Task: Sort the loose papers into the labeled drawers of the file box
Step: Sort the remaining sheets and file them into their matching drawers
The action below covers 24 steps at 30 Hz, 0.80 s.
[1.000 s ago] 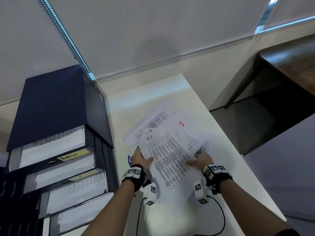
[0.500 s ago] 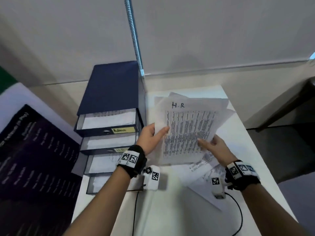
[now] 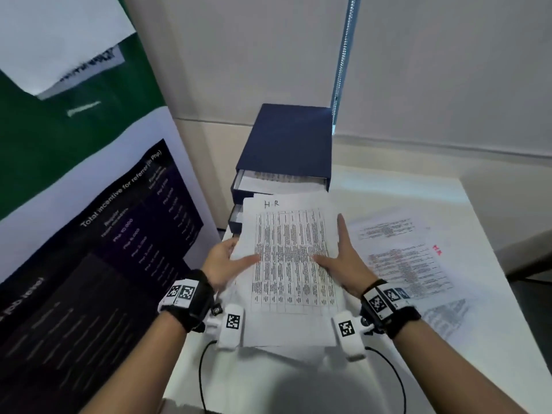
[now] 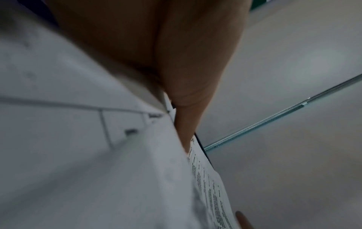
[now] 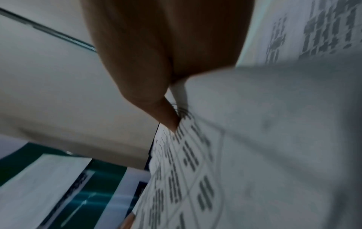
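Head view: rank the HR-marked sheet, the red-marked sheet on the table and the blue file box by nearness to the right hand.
1. HR-marked sheet, held by the right hand.
2. Red-marked sheet, flat on the table just right of it.
3. Blue file box, beyond, up-left.

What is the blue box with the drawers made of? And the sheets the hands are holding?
The blue file box looks like stiff board with a matte navy covering: flat panels, sharp edges, only a dull sheen. It could be plastic; the head view cannot settle it. The sheets look like thin white printer paper: they bend between the left hand and right hand, and carry printed tables.
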Motion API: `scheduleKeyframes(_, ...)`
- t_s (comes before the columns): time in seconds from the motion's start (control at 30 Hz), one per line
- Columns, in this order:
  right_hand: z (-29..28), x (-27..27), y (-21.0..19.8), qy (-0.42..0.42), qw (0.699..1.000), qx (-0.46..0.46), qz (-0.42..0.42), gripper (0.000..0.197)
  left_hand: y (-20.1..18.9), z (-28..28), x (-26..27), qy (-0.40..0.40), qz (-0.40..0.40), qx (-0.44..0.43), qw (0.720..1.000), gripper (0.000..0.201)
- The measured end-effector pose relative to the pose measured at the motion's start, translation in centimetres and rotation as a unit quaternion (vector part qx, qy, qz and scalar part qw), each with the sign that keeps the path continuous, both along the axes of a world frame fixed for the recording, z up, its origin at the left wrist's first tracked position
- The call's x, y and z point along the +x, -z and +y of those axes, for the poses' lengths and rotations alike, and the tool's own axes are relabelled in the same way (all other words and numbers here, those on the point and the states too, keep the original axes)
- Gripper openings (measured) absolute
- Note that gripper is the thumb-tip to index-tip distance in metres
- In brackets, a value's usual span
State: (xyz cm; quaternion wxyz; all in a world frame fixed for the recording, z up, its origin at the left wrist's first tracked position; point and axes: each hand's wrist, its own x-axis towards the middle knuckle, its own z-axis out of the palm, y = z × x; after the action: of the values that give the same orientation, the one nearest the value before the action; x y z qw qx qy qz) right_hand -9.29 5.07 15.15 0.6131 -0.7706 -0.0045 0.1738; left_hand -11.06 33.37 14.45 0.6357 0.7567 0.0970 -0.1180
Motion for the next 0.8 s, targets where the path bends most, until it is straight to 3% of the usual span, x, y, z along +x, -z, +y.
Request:
scheduleKeyframes(0.1, 2.6, -0.9, 0.7, -0.126, 0.989, -0.059, -0.047, 0.081, 1.1, 2.5, -1.5, -0.043, -0.005, 0.015, 0.999, 0.053)
scheduleKeyframes(0.17, 3.8, -1.3, 1.2, -0.165, 0.984, -0.064, -0.035, 0.061, 1.5, 4.0, -2.1, -0.071, -0.005, 0.02, 0.997, 0.044)
scheduleKeyframes(0.23, 4.4, -1.6, 1.7, -0.127, 0.992, -0.007, 0.026, 0.05, 1.2, 5.0, -2.3, -0.077, -0.012, 0.011, 0.997, 0.031)
scheduleKeyframes(0.47, 5.0, 0.3, 2.3, -0.023, 0.984, 0.101, 0.142, 0.042, -1.2, 6.0, -1.9, -0.037, -0.006, -0.063, 0.997, 0.034)
scheduleKeyframes(0.57, 5.1, 2.3, 1.7, 0.026, 0.977, 0.131, 0.164, 0.045, -0.8, 6.4, -1.1, 0.0, 0.01, -0.011, 1.0, 0.051)
scheduleKeyframes(0.67, 4.8, 3.9, 0.4, 0.082, 0.972, 0.149, 0.163, 0.045, -0.2, 6.1, 0.2, 0.018, 0.024, 0.002, 1.0, 0.041)
scheduleKeyframes(0.73, 4.3, 4.0, -0.4, 0.052, 0.977, 0.116, 0.17, 0.041, 0.1, 5.6, 1.3, 0.017, 0.028, -0.006, 0.999, 0.037)
scheduleKeyframes(0.8, 3.3, 3.6, -0.8, -0.039, 0.975, 0.077, 0.204, 0.037, 0.4, 5.3, 2.4, 0.011, 0.02, 0.007, 1.0, 0.04)
